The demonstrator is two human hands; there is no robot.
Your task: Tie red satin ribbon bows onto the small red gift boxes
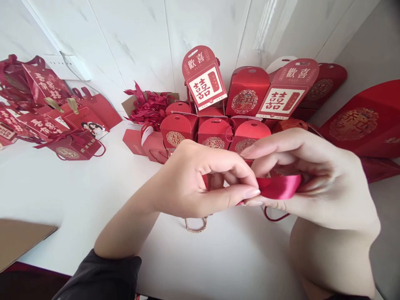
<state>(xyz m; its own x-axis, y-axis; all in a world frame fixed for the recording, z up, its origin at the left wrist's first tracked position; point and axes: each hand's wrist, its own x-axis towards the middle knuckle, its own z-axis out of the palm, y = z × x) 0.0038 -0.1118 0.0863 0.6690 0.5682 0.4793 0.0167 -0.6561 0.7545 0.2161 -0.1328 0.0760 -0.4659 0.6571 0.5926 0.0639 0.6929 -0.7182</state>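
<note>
A shiny crimson ribbon [281, 186] is stretched between my two hands, above the white table. My left hand [206, 179] pinches its left end between thumb and forefinger. Close against it, my right hand [315, 179] has its fingers curled round the other part of the ribbon, which bends into a loop there. Below the left hand a twisted gold cord loop [196, 226] shows, and under the right hand hangs a dark red cord loop [276, 214]. What these cords belong to is mostly hidden behind my hands.
Several red gift boxes [179, 129] stand in rows behind my hands. A carton [129, 106] of loose ribbons [150, 104] is at the back. Finished-looking red bags [75, 143] crowd the left, near a power strip [65, 66]. Brown cardboard [21, 239] lies at the left edge.
</note>
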